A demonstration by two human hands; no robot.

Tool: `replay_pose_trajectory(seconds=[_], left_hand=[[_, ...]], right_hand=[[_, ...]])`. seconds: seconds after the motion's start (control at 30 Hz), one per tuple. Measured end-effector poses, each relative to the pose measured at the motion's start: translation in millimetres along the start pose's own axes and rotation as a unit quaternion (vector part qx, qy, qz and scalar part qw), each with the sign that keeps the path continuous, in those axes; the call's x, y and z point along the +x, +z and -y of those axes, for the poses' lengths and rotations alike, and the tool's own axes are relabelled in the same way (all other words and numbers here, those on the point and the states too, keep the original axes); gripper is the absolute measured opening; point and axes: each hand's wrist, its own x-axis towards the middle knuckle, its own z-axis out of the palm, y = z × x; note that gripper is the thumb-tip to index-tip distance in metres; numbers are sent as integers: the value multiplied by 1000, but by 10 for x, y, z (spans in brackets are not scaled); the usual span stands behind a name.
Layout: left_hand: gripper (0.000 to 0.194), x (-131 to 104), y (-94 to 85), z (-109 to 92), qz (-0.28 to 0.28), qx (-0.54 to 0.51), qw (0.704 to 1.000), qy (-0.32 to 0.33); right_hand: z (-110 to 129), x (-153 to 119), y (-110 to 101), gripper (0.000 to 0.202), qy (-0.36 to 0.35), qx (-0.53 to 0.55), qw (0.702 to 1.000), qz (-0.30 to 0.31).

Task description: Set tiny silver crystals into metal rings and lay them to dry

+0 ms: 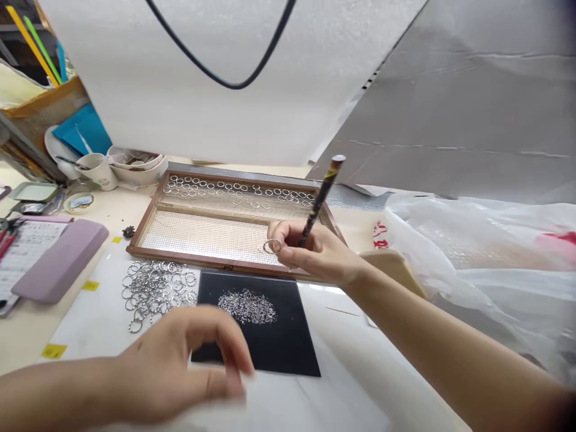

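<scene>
My right hand [315, 249] pinches a thin silver ring [272, 245] between thumb and forefinger, over the front part of a wood-framed mesh tray [202, 231]. The same hand also holds a dark patterned pen-like stick [320, 201], tilted up. My left hand [193, 360], slightly blurred, is curved with thumb and fingers apart and nothing visible between them, over the near left of a black mat [288, 336]. Tiny silver pieces [247, 306] lie heaped on the mat. Left of it is a pile of silver rings [157, 288]. Several rings [234, 187] lie along the tray's far side.
A mauve case [60, 261] and a written sheet [31, 249] lie at the left. Behind them stand a white cup [98, 171] and bowls [137, 171]. Plastic bags [504, 264] fill the right side. A black cable [234, 84] hangs before a white panel [202, 120].
</scene>
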Motion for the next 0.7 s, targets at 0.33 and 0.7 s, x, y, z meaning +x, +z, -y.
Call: replay_pose_trajectory(seconds=[0.33,0.7], left_hand=[[26,420,-25,13,-140,-176,974,-23],[12,480,-104,76,-137,-169,976,33]], right_hand=[[-74,147,706,24,84,148,985,-24],[5,92,825,22,84,88,991,-52]])
